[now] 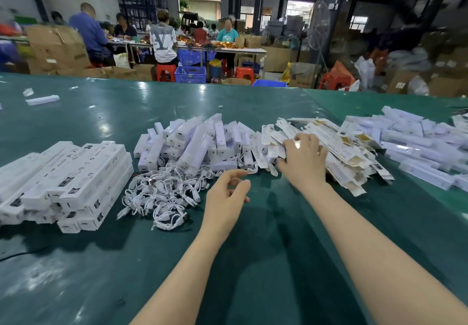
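Observation:
I work at a green table. My left hand hovers above the table with fingers loosely curled and holds nothing. To its left lies a tangle of white cables. Behind the cables is a heap of white bar-shaped devices. My right hand rests on the left edge of a pile of flat unfolded white cartons; its fingers curl over small white pieces there. Whether it holds one, I cannot tell.
Closed white boxes are stacked at the left. More white parts are heaped at the far right. One white bar lies alone at the back left. Beyond the table, people sit at another table among cardboard boxes, blue crates and red stools.

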The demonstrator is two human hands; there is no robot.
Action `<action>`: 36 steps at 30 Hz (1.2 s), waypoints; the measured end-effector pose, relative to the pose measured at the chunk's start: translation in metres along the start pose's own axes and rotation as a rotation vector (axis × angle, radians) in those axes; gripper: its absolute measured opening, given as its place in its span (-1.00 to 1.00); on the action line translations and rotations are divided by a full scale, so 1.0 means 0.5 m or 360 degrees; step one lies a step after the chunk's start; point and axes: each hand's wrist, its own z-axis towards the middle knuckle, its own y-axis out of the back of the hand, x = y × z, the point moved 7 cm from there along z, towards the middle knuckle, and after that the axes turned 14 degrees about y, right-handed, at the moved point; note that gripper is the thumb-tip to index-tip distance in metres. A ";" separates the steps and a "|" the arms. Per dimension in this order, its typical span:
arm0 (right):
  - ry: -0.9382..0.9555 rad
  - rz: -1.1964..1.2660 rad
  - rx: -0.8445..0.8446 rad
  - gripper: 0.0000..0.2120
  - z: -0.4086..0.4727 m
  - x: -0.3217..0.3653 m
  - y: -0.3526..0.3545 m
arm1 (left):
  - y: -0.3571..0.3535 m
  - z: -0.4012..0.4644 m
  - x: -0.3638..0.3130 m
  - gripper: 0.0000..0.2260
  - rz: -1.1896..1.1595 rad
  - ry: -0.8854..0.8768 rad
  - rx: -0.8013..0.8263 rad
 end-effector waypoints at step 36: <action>-0.0620 0.2232 -0.0253 -0.95 -0.149 0.096 0.021 | -0.069 -0.032 0.027 -0.50 -0.0577 0.0733 0.0840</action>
